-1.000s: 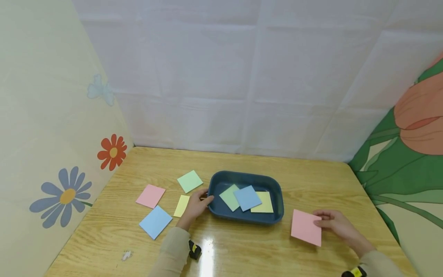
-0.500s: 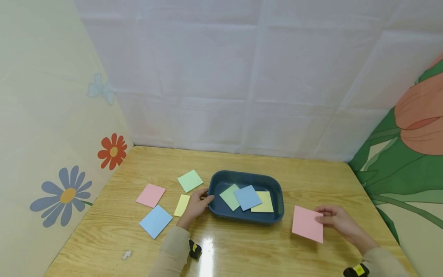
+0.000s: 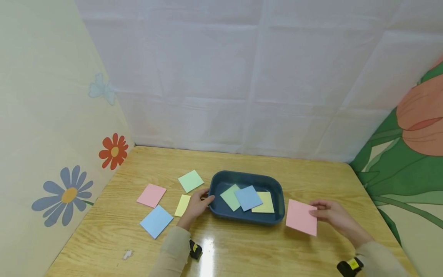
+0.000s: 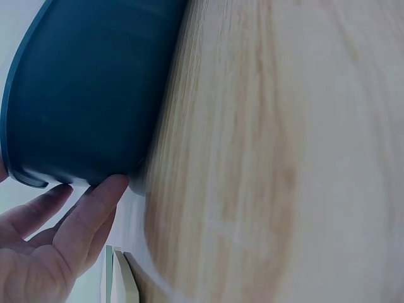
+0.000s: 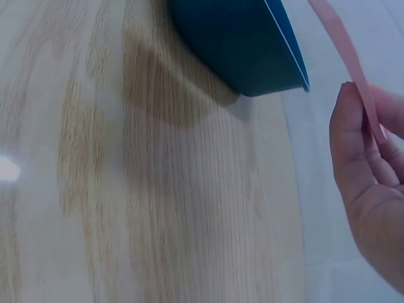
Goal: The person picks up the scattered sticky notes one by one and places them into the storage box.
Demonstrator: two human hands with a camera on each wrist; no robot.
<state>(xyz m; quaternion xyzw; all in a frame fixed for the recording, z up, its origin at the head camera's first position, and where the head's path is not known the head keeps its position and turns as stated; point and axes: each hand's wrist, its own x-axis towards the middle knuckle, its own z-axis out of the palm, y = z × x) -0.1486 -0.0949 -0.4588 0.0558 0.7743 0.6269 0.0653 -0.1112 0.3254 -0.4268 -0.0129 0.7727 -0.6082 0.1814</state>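
Note:
In the head view a dark blue plastic tray (image 3: pixel 225 215) sits mid-table, holding a green (image 3: pixel 229 198), a blue (image 3: pixel 248 197) and a yellow sticky note pad (image 3: pixel 266 204). My left hand (image 3: pixel 196 206) grips its left end, thumb at the rim; the left wrist view shows fingers (image 4: pixel 88 221) against the tray's outer wall (image 4: pixel 82 95). To the right of the tray, my right hand (image 3: pixel 333 217) pinches a thin pink sticky note pad (image 3: pixel 301 217) by its right edge, held above the table. The right wrist view shows this pink pad (image 5: pixel 347 50) nearly edge-on between thumb and fingers.
Left of the tray lie a green pad (image 3: pixel 191 181), a pink pad (image 3: pixel 151 195), a blue pad (image 3: pixel 156 221) and a yellow pad (image 3: pixel 182 205) partly behind my left hand. A small white mark (image 3: pixel 127 254) shows on the wooden table (image 3: pixel 249 254). Cloth-covered walls surround the back and sides.
My right hand has raised the pink pad slightly and brought it a little left, closer to the tray. The left hand and the tray stay in place.

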